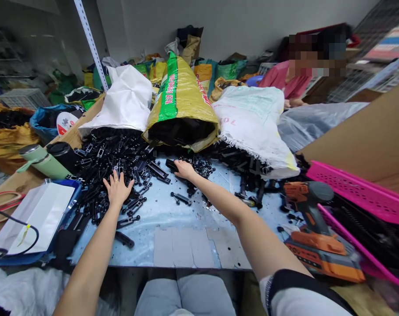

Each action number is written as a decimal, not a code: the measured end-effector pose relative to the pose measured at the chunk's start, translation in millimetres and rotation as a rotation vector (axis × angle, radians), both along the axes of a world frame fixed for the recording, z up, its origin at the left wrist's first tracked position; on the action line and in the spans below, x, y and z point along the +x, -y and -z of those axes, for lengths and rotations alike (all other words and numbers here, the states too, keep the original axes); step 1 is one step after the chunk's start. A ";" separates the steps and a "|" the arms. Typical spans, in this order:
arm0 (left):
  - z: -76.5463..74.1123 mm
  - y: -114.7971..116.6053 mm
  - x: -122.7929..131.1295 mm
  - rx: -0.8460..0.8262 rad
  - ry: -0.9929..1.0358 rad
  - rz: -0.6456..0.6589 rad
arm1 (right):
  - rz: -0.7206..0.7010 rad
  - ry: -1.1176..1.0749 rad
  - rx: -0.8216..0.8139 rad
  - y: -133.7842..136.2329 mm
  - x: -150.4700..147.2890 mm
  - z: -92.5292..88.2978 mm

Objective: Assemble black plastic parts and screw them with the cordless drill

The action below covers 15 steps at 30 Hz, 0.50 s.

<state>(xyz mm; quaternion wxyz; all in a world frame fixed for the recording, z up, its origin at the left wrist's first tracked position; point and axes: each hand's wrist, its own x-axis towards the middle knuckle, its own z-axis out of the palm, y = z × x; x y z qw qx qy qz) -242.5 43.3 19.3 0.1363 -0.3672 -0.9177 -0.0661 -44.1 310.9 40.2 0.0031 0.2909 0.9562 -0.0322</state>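
My left hand (117,188) lies flat with fingers spread on a heap of black plastic parts (110,162) spilled on the light blue table (173,219). My right hand (183,169) reaches farther out, its fingers closed round a black plastic part (171,164) near the mouth of a yellow and green sack (181,101). More black parts (232,160) spill from a white sack (252,123) on the right. Another white sack (125,101) lies behind the left heap.
An orange cordless drill (313,228) lies at the right beside a pink plastic basket (360,197) and a cardboard sheet (374,136). A green bottle (43,161), a white paper in a blue tray (34,215) and red scissors (3,204) sit left. Another person (288,77) sits behind the sacks.
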 end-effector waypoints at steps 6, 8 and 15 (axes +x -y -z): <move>1.9 0.5 -0.1 0.006 0.004 0.009 | 0.009 -0.107 0.053 -24.1 7.5 -15.9; 1.9 0.0 -0.5 0.008 0.001 0.006 | 0.064 -0.145 0.106 -37.6 -14.7 -24.8; -0.5 -2.2 -0.9 -0.033 -0.002 -0.005 | 0.095 -0.131 0.072 -57.9 -73.3 -29.3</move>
